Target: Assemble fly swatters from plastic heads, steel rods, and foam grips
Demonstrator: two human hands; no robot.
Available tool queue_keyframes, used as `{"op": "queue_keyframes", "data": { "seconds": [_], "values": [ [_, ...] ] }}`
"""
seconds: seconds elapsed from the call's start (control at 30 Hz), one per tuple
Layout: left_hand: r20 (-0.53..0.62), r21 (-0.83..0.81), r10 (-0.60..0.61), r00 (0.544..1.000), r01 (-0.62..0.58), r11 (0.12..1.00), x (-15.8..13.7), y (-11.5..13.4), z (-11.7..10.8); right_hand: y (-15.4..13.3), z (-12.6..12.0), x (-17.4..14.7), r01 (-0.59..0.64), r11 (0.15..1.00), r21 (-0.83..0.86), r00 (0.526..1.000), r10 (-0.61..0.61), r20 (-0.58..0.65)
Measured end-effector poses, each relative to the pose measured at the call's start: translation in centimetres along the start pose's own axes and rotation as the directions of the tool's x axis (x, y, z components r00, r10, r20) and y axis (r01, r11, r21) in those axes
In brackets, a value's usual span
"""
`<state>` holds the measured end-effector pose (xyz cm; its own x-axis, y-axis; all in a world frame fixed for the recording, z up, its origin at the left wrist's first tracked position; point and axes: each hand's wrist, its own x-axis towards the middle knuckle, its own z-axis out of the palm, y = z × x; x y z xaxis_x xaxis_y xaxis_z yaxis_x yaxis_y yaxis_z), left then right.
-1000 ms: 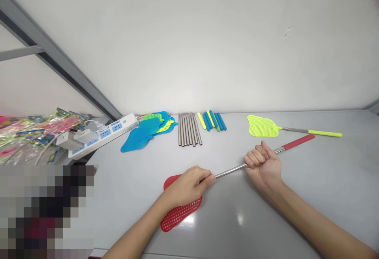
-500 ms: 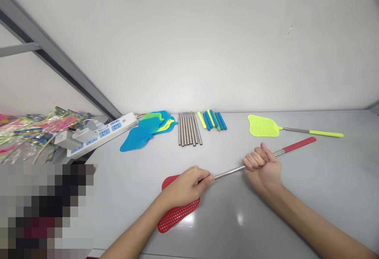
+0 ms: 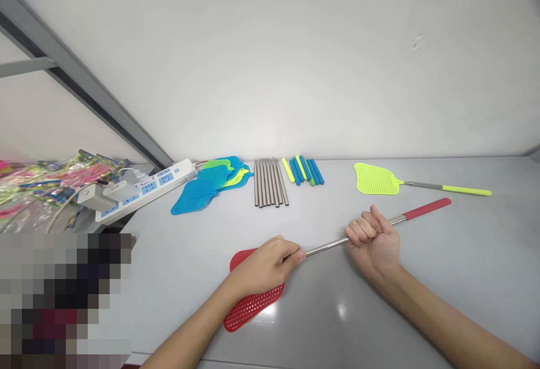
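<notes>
Little has changed over the last second: the red fly swatter (image 3: 253,308) lies in the lower middle of the frame, with its mesh end a touch further left and its red handle (image 3: 428,208) a touch lower and further right; both hands have kept their hold on it, so the work in hand seems to be a steady two-handed grip, perhaps with a slight lengthwise pull. The left hand (image 3: 270,262) is palm down over the mesh, hiding its middle; its thumb and forefinger pinch the near end of the steel rod (image 3: 327,246), the join beneath them being out of sight; the right hand (image 3: 375,245) is turned palm up, its fingers curled around the rod just short of the handle, its thumb stretched out; a bare stretch of rod shows between the hands, and the handle runs free beyond the right one. At centre, behind, lie metal tubes (image 3: 270,183) beside coloured grips (image 3: 302,171); blue and green mesh heads (image 3: 202,189) overlap left of them; a yellow swatter (image 3: 377,179) lies at right.
</notes>
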<state>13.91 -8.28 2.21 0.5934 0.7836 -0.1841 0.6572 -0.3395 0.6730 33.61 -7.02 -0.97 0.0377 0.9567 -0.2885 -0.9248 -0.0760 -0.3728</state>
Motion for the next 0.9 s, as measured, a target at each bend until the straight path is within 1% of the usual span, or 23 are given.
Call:
{"op": "queue_keyframes", "data": {
  "seconds": [0.37, 0.63, 0.9],
  "values": [
    [0.007, 0.006, 0.004, 1.0, -0.004, 1.0, 0.07, -0.18, 0.07, 0.31, 0.04, -0.19, -0.032, 0.996, 0.08, 0.999, 0.035, -0.031],
    [0.015, -0.005, 0.009, 1.0, -0.009, 1.0, 0.08, -0.12, 0.06, 0.51, -0.17, -0.2, -0.025, 0.997, 0.077, 0.999, 0.027, -0.025],
    [0.007, -0.006, -0.013, 1.0, 0.013, 1.0, 0.1, 0.05, 0.07, 0.78, -0.13, -0.29, -0.035, 0.996, 0.087, 0.999, 0.038, -0.037]
  ]
}}
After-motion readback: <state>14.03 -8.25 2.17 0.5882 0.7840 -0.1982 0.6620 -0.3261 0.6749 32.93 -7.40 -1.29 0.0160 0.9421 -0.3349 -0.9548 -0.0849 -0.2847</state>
